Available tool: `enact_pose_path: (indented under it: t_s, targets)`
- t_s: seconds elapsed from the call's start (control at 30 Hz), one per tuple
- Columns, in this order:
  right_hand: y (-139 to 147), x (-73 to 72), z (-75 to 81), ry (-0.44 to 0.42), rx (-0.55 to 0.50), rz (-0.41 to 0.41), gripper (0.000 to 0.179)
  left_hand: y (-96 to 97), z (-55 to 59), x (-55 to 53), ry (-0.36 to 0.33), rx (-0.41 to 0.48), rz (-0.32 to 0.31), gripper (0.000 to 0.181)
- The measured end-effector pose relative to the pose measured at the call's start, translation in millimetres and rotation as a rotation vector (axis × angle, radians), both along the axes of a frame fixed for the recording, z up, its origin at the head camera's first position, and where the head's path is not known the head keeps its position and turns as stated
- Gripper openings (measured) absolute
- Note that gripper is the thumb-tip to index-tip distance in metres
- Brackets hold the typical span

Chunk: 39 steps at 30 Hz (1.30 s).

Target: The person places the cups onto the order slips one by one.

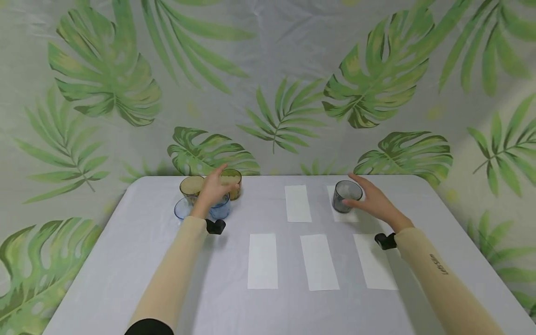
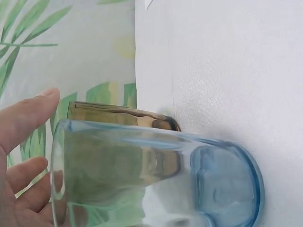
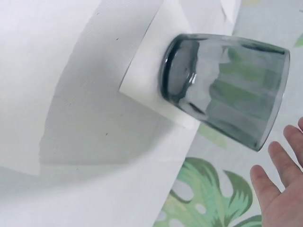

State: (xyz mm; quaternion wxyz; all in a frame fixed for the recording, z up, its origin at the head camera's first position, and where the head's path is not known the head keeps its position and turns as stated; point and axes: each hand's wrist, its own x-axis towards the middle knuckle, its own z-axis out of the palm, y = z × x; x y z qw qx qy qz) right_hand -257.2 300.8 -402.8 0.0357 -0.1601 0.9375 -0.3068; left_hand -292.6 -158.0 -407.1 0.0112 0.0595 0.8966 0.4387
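A grey glass tumbler (image 1: 343, 200) stands upright on a white paper rectangle at the back right. My right hand (image 1: 374, 201) is beside it with thumb and fingers spread; in the right wrist view, the visible fingers (image 3: 282, 164) are apart from its rim. At the back left, my left hand (image 1: 212, 191) reaches over a cluster of glasses with its fingers extended. Under and beside it are a blue glass (image 1: 220, 211) and an amber glass (image 1: 236, 185). Another amber glass (image 1: 190, 185) and a paler blue glass (image 1: 182, 209) stand to its left, partly hidden.
Several white paper rectangles lie in two rows on the white-covered table (image 1: 226, 307), among them a back one (image 1: 298, 204) and a front one (image 1: 263, 261). A leaf-patterned cloth (image 1: 284, 56) hangs behind the table's far edge.
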Motion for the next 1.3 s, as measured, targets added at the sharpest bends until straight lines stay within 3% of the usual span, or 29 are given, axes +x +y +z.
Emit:
enact_pose_path:
  t_s: [0.37,0.8,1.03,1.3]
  targets:
    - [-22.3,-1.6,2.7,0.004,-0.044,0.033,0.086,0.8,1.6,-3.6,-0.041,-0.033,-0.01,0.078]
    - [-54.3,-7.0,-2.2,0.039,-0.057,0.116,0.084,0.5,0.3,-6.3,-0.011,-0.067,-0.028,0.08]
    - [-70.1,-5.5,-0.7,0.03,-0.042,0.123,0.085,1.7,0.4,-7.2,-0.016,-0.08,-0.04,0.079]
    - [-80.6,-8.8,-10.3,0.011,-0.059,0.135,0.084,1.5,-0.8,-9.4,-0.003,-0.11,-0.052,0.078]
